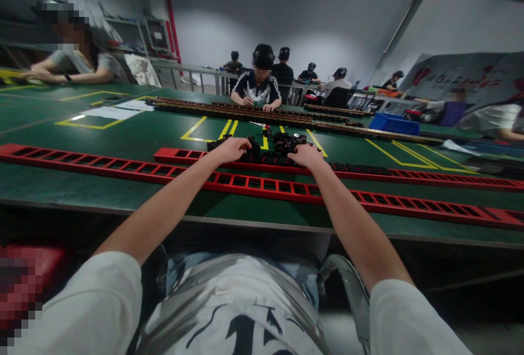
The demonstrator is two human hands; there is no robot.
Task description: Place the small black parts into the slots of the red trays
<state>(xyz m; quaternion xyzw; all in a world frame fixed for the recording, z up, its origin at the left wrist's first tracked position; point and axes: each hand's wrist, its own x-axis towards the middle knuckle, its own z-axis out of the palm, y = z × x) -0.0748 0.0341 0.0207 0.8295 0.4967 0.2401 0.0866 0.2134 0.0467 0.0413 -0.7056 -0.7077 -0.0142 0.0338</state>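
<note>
Small black parts lie heaped in two piles on the green table, a left pile (254, 150) and a right pile (289, 141). My left hand (234, 149) rests at the left pile, its fingers curled in among the parts. At the right pile, my right hand (306, 154) has thumb and fingers bent close together. Whatever either hand pinches is too small and dark to make out. Just under the hands runs a red slotted rail (360, 171), part of its slots filled with black pieces. Nearer to me lies a longer red slotted rail (270, 184), its slots showing the table through.
Beyond the piles lie a small red-and-silver tool (262, 125), yellow tape outlines and long dark strips (229, 110). A blue bin (393, 124) stands at right, white paper sheets (118, 110) at left. A co-worker (257, 84) sits opposite; another person (77, 54) sits at left.
</note>
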